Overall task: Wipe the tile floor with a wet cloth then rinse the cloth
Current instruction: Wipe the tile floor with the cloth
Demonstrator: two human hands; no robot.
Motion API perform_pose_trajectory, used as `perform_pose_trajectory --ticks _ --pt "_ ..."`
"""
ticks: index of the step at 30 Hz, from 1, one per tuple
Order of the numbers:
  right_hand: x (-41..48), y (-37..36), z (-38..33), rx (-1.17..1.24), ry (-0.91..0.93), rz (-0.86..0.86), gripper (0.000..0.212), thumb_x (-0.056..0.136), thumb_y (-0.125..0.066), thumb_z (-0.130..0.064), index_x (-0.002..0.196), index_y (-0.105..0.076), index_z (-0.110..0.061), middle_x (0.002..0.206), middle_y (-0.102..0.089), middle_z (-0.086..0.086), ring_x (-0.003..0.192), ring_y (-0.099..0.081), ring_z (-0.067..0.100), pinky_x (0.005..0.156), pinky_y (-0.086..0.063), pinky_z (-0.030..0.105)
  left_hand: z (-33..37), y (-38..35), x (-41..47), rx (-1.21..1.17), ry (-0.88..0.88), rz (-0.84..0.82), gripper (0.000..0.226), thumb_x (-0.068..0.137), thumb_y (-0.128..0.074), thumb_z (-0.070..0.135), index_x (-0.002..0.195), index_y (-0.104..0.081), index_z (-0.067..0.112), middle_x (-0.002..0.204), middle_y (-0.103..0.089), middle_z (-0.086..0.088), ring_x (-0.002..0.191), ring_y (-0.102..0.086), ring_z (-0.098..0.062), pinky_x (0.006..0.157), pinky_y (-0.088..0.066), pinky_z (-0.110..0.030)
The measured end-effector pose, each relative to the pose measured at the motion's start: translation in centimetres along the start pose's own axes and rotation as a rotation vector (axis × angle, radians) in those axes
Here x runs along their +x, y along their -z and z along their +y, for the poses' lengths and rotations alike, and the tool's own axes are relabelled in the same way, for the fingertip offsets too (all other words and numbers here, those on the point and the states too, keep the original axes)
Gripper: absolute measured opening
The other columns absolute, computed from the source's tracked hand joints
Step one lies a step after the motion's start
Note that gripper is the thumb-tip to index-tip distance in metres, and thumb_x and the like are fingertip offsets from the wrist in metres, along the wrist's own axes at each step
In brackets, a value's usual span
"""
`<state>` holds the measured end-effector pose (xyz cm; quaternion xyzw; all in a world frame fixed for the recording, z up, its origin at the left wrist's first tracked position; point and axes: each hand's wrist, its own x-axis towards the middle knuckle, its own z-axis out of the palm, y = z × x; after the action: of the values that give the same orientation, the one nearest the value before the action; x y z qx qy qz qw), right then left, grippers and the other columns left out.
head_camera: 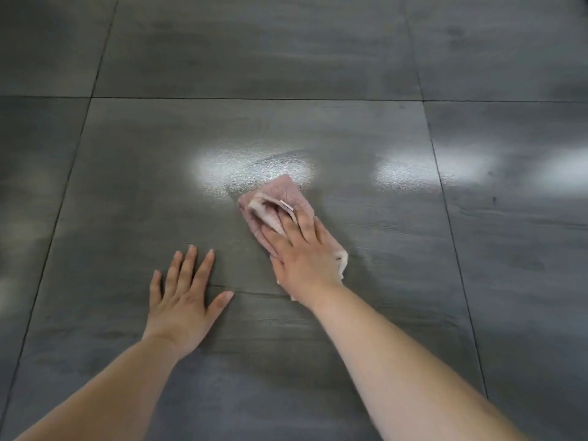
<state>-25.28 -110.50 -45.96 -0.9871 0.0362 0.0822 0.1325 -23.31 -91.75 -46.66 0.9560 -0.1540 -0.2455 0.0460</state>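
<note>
- Step in hand, as judged: wiping of the tile floor [127, 192]; rinsing not yet begun.
- Position of the cloth [288, 190]: pink with a pale folded edge, bunched, lying on the large central tile, slightly right of centre, at the near edge of a bright glare patch [222, 167].
- Right hand [302, 253]: palm down on top of the cloth. Grip flat and unclenched, fingers extended and pressing the fabric to the floor rather than closing round it. Fingertips partly covered by a fold.
- Left hand [183, 300]: flat on bare tile, near and left of the cloth, not touching it. Grip wide open, fingers spread, holding nothing; judged to be bracing body weight.
- Next move, as judged: calls for firm downward pressure and a sweep across unwiped tile, with the fabric kept from rolling up under the palm. After that, gathering up the cloth and carrying it to water.
- No bucket, basin or tap in view; rinse point not locatable.
- Wet and dry areas hard to separate: glare and sheen across several tiles, soft blur toward the frame edges.
- Near end of the cloth hidden beneath palm and wrist; both forearms cut off at the near edge.
- Dirt on floor or cloth: cannot tell.
</note>
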Motion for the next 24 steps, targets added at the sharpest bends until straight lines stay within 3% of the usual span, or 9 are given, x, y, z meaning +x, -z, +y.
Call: perform_pose_trajectory --ticks 2,4,7,9,11,16,19,22,24 --pt "-2.0 0.6 4.4 -0.147 0.074 0.052 0.047 0.08 -0.036 -0.033 0.12 -0.06 -0.028 0.125 -0.063 0.006 0.123 -0.052 0.028 0.096 -0.048 0.045 -0.5 0.5 0.2 0.024 -0.018 -0.023 0.089 0.047 0.01 0.069 0.126 0.027 0.03 0.155 0.014 0.003 0.141 0.018 -0.014 0.114 0.012 -0.037" --pt "-6.3 0.6 11.3 -0.186 -0.087 0.067 0.046 0.076 -0.037 -0.034 0.118 -0.054 -0.026 0.12 -0.066 0.012 0.121 -0.047 0.031 0.097 -0.041 0.044 -0.5 0.6 0.2 0.025 -0.03 -0.022 0.09 0.048 0.009 0.07 0.126 0.025 0.03 0.155 0.012 0.002 0.141 0.017 -0.014 0.114 0.011 -0.037" --pt "-13.8 2.6 17.8 -0.017 -0.674 0.157 0.058 0.077 -0.029 -0.04 0.132 -0.039 -0.024 0.141 -0.045 0.02 0.129 -0.037 0.04 0.101 -0.038 0.054 -0.3 0.4 0.0 0.03 -0.034 -0.012 0.099 0.05 0.005 0.07 0.14 0.01 0.028 0.156 0.007 0.0 0.142 0.014 -0.016 0.113 0.01 -0.037" --pt "-15.1 3.2 17.5 0.169 -1.132 0.202 0.061 0.084 -0.026 -0.04 0.143 -0.027 -0.023 0.155 -0.018 0.012 0.141 -0.014 0.035 0.112 -0.021 0.051 -0.2 0.6 0.1 0.042 -0.032 -0.012 0.102 0.05 0.004 0.07 0.142 0.002 0.027 0.156 0.005 -0.001 0.142 0.012 -0.017 0.113 0.01 -0.036" --pt "-13.4 2.7 14.7 0.22 -1.357 0.229 0.057 0.093 -0.032 -0.028 0.147 -0.016 -0.022 0.158 -0.002 0.007 0.144 0.001 0.032 0.114 -0.014 0.047 0.1 0.7 0.0 0.037 -0.029 -0.018 0.101 0.051 0.002 0.07 0.143 -0.002 0.027 0.156 0.002 -0.003 0.142 0.01 -0.018 0.113 0.009 -0.036" --pt "-9.1 -0.7 4.5 0.159 -0.835 0.168 0.072 0.088 -0.04 -0.022 0.147 0.0 -0.031 0.158 -0.005 0.004 0.144 0.0 0.03 0.111 -0.023 0.048 0.8 0.3 -0.5 -0.006 -0.028 0.093 0.089 0.067 -0.015 0.068 0.142 -0.019 0.022 0.155 -0.013 -0.008 0.143 -0.003 -0.022 0.115 0.002 -0.041" --pt "-10.2 -2.7 1.5 0.1 -0.393 0.16 0.06 0.072 -0.038 -0.028 0.132 -0.039 -0.028 0.141 -0.041 0.003 0.13 -0.028 0.029 0.099 -0.041 0.049 1.4 0.2 -0.7 -0.052 -0.015 0.136 0.064 0.087 -0.049 0.041 0.141 -0.023 0.019 0.154 -0.014 -0.009 0.143 -0.005 -0.023 0.115 0.001 -0.042" --pt "-11.4 -2.6 5.1 0.036 -0.109 0.117 0.044 0.072 -0.041 -0.03 0.115 -0.047 -0.028 0.131 -0.042 -0.003 0.123 -0.034 0.026 0.098 -0.034 0.045 1.0 0.4 -0.4 -0.042 -0.032 0.142 0.064 0.085 -0.054 0.031 0.141 -0.024 0.019 0.154 -0.015 -0.008 0.143 -0.006 -0.022 0.115 0.0 -0.039" --pt "-13.0 -1.8 9.4 -0.052 -0.085 0.117 0.041 0.069 -0.041 -0.028 0.11 -0.045 -0.027 0.127 -0.04 -0.003 0.119 -0.036 0.026 0.094 -0.043 0.045 0.4 0.6 -0.4 -0.041 -0.056 0.128 0.064 0.085 -0.055 0.03 0.141 -0.025 0.017 0.154 -0.015 -0.009 0.143 -0.008 -0.023 0.115 -0.002 -0.037"
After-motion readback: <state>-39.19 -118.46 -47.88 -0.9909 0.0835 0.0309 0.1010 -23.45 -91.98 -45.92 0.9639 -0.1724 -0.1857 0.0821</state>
